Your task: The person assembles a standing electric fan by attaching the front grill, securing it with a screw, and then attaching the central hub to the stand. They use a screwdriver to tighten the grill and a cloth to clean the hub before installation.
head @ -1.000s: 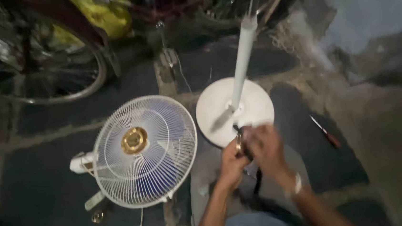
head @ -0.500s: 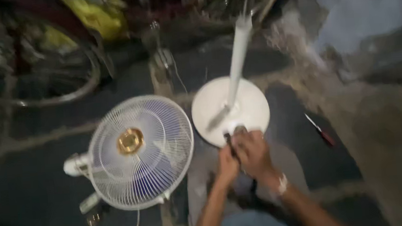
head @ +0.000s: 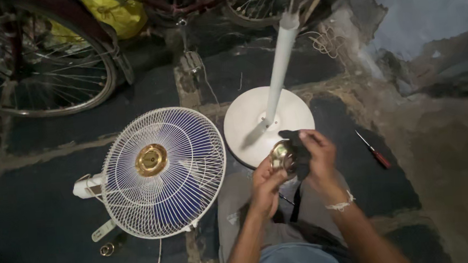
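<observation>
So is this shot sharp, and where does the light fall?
Head view: sharp overall; light falls brightest on the white fan base, the fan grille and the shiny brass part both hands hold; the corners and bicycle wheel sit dim.

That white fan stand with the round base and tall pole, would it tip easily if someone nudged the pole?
Probably not easily. The fan stand rests flat on a wide round base, which should resist tipping. Its pole is long and bare on top, since the fan head lies apart on the floor, so it likely feels light. A push high up might still rock it.
</observation>
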